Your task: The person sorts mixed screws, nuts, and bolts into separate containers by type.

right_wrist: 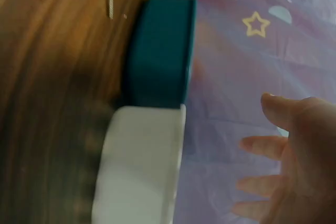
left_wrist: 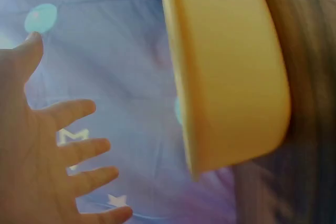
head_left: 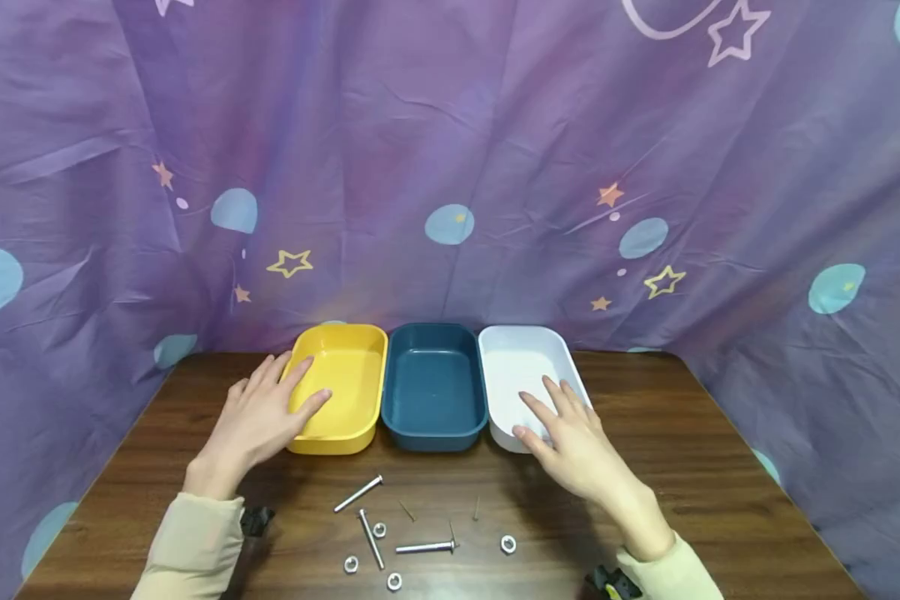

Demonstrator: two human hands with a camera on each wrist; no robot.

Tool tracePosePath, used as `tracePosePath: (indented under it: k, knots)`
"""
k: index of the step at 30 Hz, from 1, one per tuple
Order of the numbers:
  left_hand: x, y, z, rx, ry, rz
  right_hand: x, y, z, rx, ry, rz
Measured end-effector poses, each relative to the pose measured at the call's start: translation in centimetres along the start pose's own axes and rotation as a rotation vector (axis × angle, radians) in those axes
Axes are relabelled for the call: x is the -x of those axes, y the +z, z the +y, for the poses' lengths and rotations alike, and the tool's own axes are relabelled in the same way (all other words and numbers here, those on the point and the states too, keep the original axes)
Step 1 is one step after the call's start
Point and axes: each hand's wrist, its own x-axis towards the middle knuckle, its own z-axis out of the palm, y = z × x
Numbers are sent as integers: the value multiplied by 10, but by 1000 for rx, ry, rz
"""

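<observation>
- Left hand (head_left: 258, 412): fingers spread, grasping nothing; positioned at the yellow tray's (head_left: 348, 379) outer rim.
- Right hand (head_left: 581, 450): likewise released, over the white tray (head_left: 521, 358).
- Blue tray (head_left: 433, 383): between them.
- Bolts (head_left: 425, 547), nuts (head_left: 507, 545), screws (head_left: 476, 509): loose on worktop (head_left: 645, 387).
- Risk: rim pressure could tip a tray; careless sweeping could scatter hardware.
</observation>
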Motion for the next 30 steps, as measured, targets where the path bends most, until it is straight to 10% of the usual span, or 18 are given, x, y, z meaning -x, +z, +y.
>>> tracePosePath:
  k: [30]
  knots:
    - [-6,40,-56,163,-20,154,34,44,-35,-59,-399,-66]
